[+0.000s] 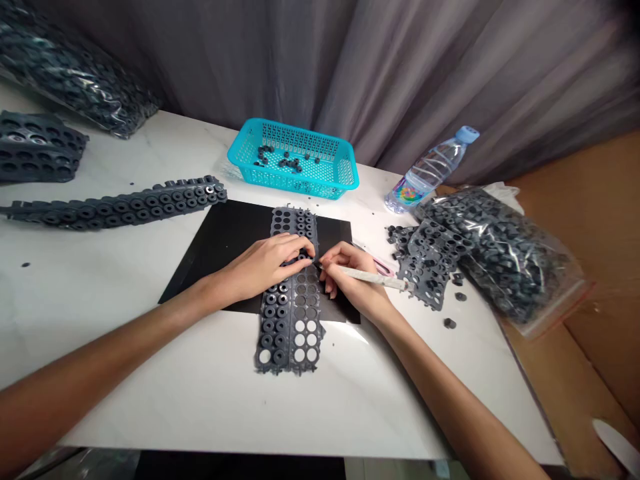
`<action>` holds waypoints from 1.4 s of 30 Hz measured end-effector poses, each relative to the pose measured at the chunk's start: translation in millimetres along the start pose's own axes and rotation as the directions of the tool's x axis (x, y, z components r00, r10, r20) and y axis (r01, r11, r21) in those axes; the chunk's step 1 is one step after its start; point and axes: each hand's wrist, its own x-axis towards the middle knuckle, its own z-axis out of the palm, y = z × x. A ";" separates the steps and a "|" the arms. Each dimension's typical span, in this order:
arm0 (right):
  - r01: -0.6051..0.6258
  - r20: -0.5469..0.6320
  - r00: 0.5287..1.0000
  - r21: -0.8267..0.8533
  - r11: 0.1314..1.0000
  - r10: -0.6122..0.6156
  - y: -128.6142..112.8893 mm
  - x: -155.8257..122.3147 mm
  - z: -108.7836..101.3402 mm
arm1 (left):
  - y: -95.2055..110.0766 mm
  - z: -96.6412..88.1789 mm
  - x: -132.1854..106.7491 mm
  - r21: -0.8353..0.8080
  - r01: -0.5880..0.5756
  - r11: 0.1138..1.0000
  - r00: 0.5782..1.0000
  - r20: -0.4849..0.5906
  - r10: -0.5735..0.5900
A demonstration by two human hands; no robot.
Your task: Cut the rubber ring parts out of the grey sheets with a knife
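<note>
Both forearms enter from the lower edge and converge toward centre. The left hand [265, 267] lies palm down, fingers curled, fingertips pressed downward. The right hand [350, 283] rests on its outer edge, thumb and forefinger closed pen-style on a slim tool [373, 277]. The fingertips of both hands nearly meet.

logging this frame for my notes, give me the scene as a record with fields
left hand: on grey rubber sheet, fingertips near the tip of the tool
right hand: grips the tool like a pen
sheet: lies on black mat; near end has rings in left columns, right holes empty
basket: turquoise, few loose rings inside, behind mat
right side: water bottle, bag of grey parts
</note>
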 end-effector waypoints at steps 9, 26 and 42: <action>-0.014 0.015 1.000 -0.022 1.000 0.014 -2.7 0.1 -0.4 | 1.9 -0.6 0.4 0.139 -0.073 0.988 0.997 0.010 0.072; -0.023 -0.008 1.000 -0.180 0.983 0.022 -5.6 -1.9 4.1 | 10.6 3.1 6.6 -0.173 -0.004 0.985 0.937 -0.344 -0.057; -0.019 -0.083 0.996 0.007 1.000 0.020 -7.8 -1.7 -7.0 | 1.4 5.7 -0.1 -0.033 0.026 0.999 1.000 -0.017 -0.026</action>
